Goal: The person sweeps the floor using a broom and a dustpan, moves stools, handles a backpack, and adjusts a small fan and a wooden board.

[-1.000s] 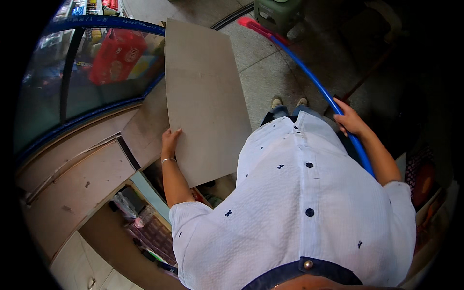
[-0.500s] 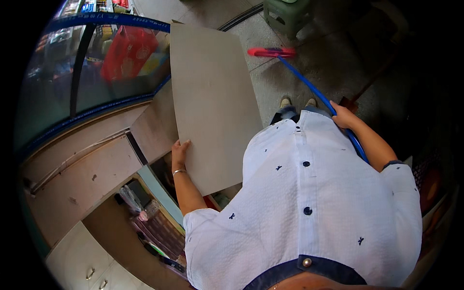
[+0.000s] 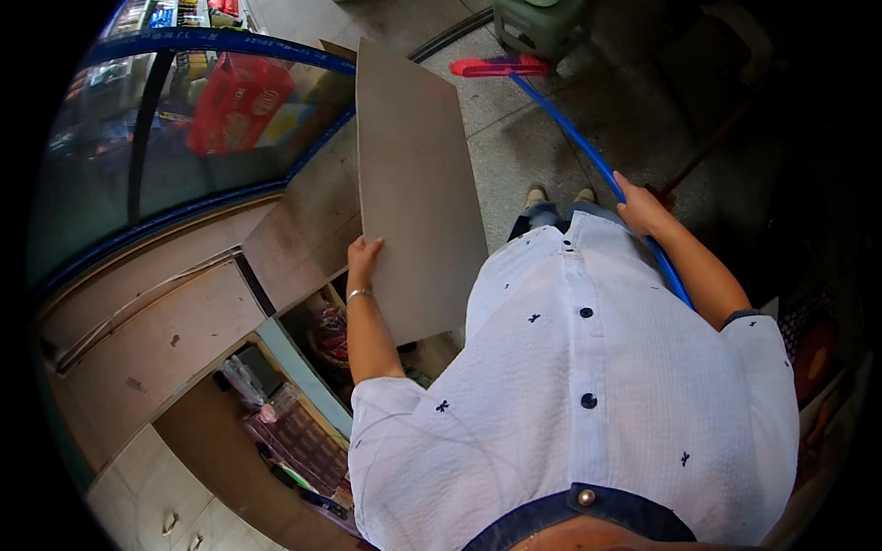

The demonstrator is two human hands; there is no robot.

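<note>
My left hand (image 3: 364, 262) grips the left edge of a large flat grey-brown board (image 3: 418, 184), thumb on its face and the other fingers behind it. The board stands tilted in front of me, left of my body. In my right hand (image 3: 640, 208) is the blue handle of a broom (image 3: 588, 147), fingers wrapped round it. The handle runs back beneath my right forearm. Its pink-red bristle head is on the tiled floor ahead, close to a green plastic stool.
A blue-framed glass display case (image 3: 184, 138) with packaged goods, among them a red bag (image 3: 243, 103), stands at the left. The green stool (image 3: 537, 28) is at the far side. Below the case are a pinkish counter panel (image 3: 165, 321), an open shelf with items, and white drawers (image 3: 165, 487).
The board has swung to the right and turned more edge-on, with my left hand moving along. The broom head has slid farther away and slightly left, toward the stool.
</note>
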